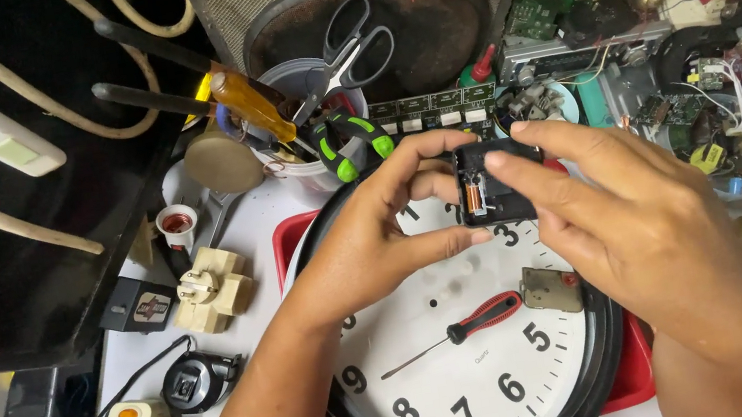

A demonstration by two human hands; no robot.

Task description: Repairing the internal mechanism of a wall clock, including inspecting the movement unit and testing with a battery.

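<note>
Above the wall clock (pixel 475 361), black clock module (pixel 498 180) pinched between both hands' fingers (pixel 440 143).

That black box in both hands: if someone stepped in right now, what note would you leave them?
Left hand and right hand together hold the black box, open side up, above the clock.
A red-handled screwdriver and a small metal plate lie on the clock face.
Done: the box is off the clock.
Left: it is not yet refitted.
</note>
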